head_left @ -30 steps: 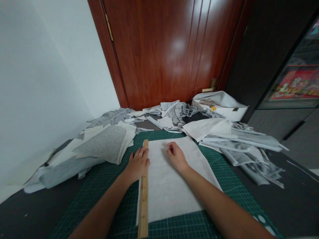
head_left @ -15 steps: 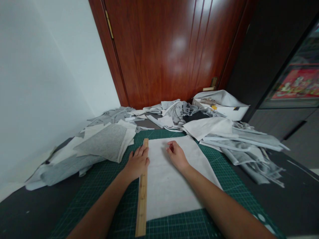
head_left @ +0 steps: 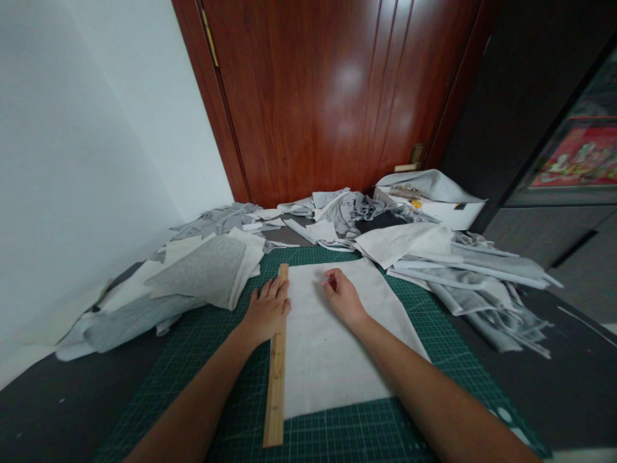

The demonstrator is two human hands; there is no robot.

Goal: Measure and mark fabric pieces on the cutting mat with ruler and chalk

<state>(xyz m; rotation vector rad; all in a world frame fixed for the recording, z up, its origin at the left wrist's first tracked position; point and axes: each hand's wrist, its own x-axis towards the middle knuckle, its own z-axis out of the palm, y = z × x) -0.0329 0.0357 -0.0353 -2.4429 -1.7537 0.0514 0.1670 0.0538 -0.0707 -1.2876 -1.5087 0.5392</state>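
My left hand [head_left: 268,308] lies flat with its fingers spread, pressing on a wooden ruler [head_left: 276,373]. The ruler runs lengthwise along the left edge of a pale, off-white piece of fabric [head_left: 332,366]. That fabric rests flat on a green cutting mat [head_left: 357,427] with grid lines. Over the upper part of the fabric is my right hand [head_left: 343,297], its fingers curled inward and closed. Whatever its fingertips may hold is hidden or too small to make out.
Grey and white fabric pieces [head_left: 202,273] are heaped to the left. Stacked cloth strips [head_left: 463,267] lie on the right, near a white box [head_left: 453,213]. More scraps [head_left: 344,212] sit at the back before a wooden door [head_left: 313,96]. A dark cabinet [head_left: 544,225] stands at right.
The view has shifted slightly, so the mat, ruler and fabric appear a little higher. Both hands keep nearly the same places on the ruler and over the fabric.
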